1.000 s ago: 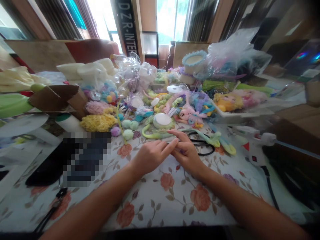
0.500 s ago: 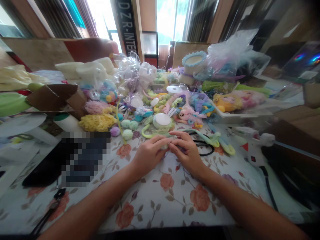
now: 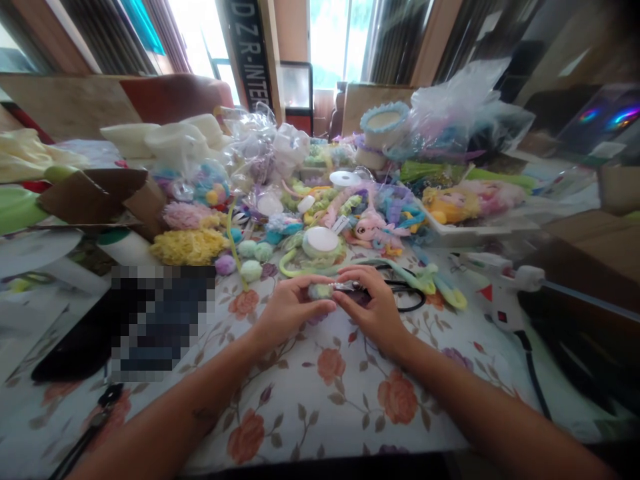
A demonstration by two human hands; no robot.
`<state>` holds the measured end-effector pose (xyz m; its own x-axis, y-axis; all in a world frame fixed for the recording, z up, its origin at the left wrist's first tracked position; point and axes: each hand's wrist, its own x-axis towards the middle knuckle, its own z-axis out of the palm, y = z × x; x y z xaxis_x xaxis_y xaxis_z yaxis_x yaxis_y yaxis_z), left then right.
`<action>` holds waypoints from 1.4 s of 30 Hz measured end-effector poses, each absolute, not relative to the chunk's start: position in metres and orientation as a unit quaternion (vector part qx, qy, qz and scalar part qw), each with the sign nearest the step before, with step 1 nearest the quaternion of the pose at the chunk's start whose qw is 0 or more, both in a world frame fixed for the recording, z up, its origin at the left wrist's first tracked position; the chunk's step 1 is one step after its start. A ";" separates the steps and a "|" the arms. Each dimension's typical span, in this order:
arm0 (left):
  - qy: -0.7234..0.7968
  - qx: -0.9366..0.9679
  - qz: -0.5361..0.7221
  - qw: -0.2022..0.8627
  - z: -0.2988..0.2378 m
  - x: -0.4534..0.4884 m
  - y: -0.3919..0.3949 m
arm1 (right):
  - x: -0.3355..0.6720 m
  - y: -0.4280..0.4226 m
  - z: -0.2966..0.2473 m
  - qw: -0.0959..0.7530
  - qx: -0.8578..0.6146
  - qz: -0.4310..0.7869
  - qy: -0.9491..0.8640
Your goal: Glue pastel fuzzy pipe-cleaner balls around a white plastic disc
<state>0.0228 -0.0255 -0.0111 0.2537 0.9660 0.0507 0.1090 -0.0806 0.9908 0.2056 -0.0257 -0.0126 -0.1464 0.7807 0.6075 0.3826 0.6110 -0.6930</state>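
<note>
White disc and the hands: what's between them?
Head view: a fuzzy yellow-green pipe cleaner curves between the white disc, left hand and right hand.

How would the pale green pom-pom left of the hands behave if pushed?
The pom-pom looks round and fluffy, so it probably rolls at a nudge and weighs little. Its fuzz likely squashes rather than slips when pinched. It lies loose on the tablecloth, seemingly unanchored.

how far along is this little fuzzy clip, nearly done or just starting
Done: a finished-looking pink chenille figure lies in the pile behind. In hand: the left hand pinches a pale green fuzzy piece against a small metal clip in the right hand. Left: probably joining them; the glue gun lies untouched at right.
</note>
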 end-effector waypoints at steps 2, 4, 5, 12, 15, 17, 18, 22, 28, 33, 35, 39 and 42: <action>0.449 0.596 0.414 0.521 -0.007 0.023 -0.027 | 0.205 -0.025 -0.013 0.515 -0.387 0.195 -0.740; 0.452 0.604 0.408 0.514 -0.005 0.023 -0.028 | 0.205 -0.024 -0.015 0.518 -0.375 0.198 -0.743; 0.451 0.613 0.400 0.510 -0.005 0.023 -0.029 | 0.205 -0.024 -0.015 0.522 -0.369 0.198 -0.743; 0.439 0.627 0.334 0.550 -0.011 0.021 -0.026 | 0.206 -0.026 -0.015 0.538 -0.361 0.178 -0.741; 0.451 0.620 0.350 0.538 -0.010 0.022 -0.027 | 0.206 -0.028 -0.014 0.539 -0.365 0.161 -0.742; 0.457 0.618 0.364 0.526 -0.010 0.023 -0.028 | 0.205 -0.028 -0.014 0.535 -0.364 0.161 -0.745; 0.456 0.614 0.371 0.526 -0.010 0.024 -0.028 | 0.205 -0.029 -0.013 0.535 -0.362 0.163 -0.746; 0.438 0.575 0.391 0.570 -0.009 0.026 -0.028 | 0.206 -0.029 -0.012 0.541 -0.370 0.166 -0.736; 0.404 0.529 0.403 0.629 -0.003 0.026 -0.029 | 0.208 -0.035 -0.015 0.524 -0.410 0.252 -0.703; 0.405 0.535 0.420 0.611 -0.005 0.027 -0.030 | 0.208 -0.037 -0.019 0.479 -0.382 0.283 -0.738; 0.411 0.543 0.432 0.591 -0.006 0.027 -0.032 | 0.208 -0.036 -0.020 0.486 -0.384 0.242 -0.747; 0.445 0.555 0.441 0.547 -0.005 0.029 -0.037 | 0.208 -0.034 -0.021 0.498 -0.406 0.204 -0.739; 0.461 0.563 0.461 0.507 -0.007 0.032 -0.037 | 0.207 -0.035 -0.023 0.503 -0.407 0.164 -0.745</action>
